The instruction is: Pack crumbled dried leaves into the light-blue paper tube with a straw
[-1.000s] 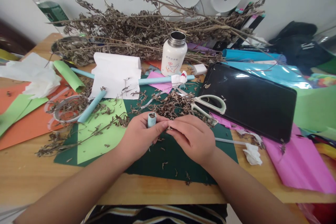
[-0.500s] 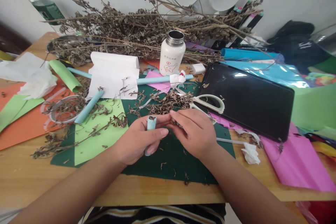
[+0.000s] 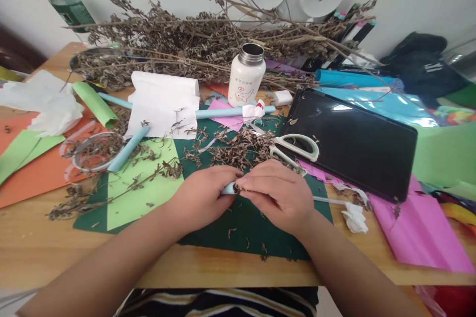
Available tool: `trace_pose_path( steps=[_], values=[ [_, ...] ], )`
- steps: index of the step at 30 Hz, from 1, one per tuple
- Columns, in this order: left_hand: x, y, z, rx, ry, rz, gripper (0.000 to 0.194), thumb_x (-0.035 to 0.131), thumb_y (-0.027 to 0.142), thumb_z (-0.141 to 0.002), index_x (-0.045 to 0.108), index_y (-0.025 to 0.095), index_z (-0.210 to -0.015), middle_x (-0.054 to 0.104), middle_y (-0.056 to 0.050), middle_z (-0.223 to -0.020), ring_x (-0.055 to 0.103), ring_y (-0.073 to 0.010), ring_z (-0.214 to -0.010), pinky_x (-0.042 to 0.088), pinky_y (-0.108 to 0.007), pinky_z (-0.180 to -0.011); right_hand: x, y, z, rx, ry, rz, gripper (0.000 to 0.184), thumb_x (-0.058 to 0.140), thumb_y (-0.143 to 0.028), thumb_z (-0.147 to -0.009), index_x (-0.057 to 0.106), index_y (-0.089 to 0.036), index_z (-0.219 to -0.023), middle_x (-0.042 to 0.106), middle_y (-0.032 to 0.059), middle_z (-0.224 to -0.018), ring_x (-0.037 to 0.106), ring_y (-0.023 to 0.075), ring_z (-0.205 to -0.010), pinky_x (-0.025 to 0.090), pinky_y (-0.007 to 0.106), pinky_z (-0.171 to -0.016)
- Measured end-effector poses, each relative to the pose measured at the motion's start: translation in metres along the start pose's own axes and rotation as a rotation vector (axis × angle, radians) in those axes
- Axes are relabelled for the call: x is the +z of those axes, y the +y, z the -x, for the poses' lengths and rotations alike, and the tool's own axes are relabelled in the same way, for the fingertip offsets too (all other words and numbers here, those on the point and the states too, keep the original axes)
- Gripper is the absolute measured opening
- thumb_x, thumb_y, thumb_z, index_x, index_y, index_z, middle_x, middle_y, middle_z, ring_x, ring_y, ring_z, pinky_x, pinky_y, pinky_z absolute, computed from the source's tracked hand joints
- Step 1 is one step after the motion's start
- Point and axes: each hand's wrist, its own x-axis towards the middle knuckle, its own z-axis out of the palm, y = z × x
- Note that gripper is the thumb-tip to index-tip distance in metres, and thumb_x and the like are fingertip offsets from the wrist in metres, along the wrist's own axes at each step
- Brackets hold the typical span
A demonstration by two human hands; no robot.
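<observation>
My left hand [image 3: 203,197] is closed around a light-blue paper tube [image 3: 228,189], tipped so that its open end points right. Dark dried leaf bits show at that end. My right hand [image 3: 280,195] is pinched against the opening, with dried leaves [image 3: 240,187] between its fingertips. Just beyond both hands, a heap of crumbled dried leaves [image 3: 243,146] lies on the dark green mat [image 3: 223,235]. Scissors [image 3: 297,147] with pale handles rest at the heap's right side, their blades partly covered.
A white bottle [image 3: 246,79] stands uncapped behind the heap. To the right lies a black tablet [image 3: 353,141]. Dried branches [image 3: 193,34] spread along the wall. Another blue tube [image 3: 128,148], a tape roll [image 3: 97,152], white paper [image 3: 163,104] and green paper [image 3: 145,203] are on the left.
The blue tube, upright before, has been tipped toward the right, its end meeting my right fingertips. My left fingers have closed over it, and the right hand has brought dried leaves to its opening.
</observation>
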Motion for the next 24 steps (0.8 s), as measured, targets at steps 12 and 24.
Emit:
trace_pose_path(
  steps=[12, 24],
  values=[
    [-0.0048, 0.0068, 0.0006, -0.085, -0.094, -0.174, 0.007, 0.044, 0.016, -0.072, 0.049, 0.016, -0.067, 0.053, 0.0, -0.067, 0.053, -0.014, -0.064, 0.041, -0.023, -0.057, 0.0062, 0.0018, -0.0005, -0.001, -0.004, -0.014, 0.006, 0.061, -0.013, -0.069, 0.056, -0.016, -0.072, 0.064, 0.0034, -0.072, 0.057, 0.0108, -0.069, 0.045, 0.027, -0.067],
    [-0.0073, 0.0035, 0.0038, -0.069, -0.094, -0.32, 0.008, 0.042, 0.014, -0.071, 0.049, 0.017, -0.069, 0.054, 0.0, -0.069, 0.055, -0.0152, -0.064, 0.042, -0.023, -0.055, 0.0069, 0.006, 0.0023, 0.138, -0.151, -0.197, 0.012, 0.053, -0.011, -0.073, 0.056, -0.018, -0.082, 0.055, 0.0041, -0.081, 0.053, 0.0117, -0.077, 0.045, 0.025, -0.068]
  ],
)
